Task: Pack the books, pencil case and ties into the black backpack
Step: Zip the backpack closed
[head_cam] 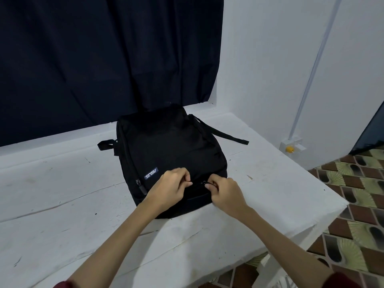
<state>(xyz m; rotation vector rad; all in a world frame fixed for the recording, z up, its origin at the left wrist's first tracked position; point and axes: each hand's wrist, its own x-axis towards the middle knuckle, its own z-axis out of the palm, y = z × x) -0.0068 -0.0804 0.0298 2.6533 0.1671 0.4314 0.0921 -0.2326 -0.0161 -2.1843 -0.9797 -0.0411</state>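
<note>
The black backpack [166, 154] is laid flat on the white table [62, 204]. Its zipper pull [205, 183] is pinched by the right hand [225, 196]; the fabric beside it is pinched by the left hand [170, 190].

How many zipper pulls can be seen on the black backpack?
2. One zipper pull hangs at the backpack's left side, beside the logo. The other zipper pull is at the near end, pinched by the right hand. More may be hidden.
</note>
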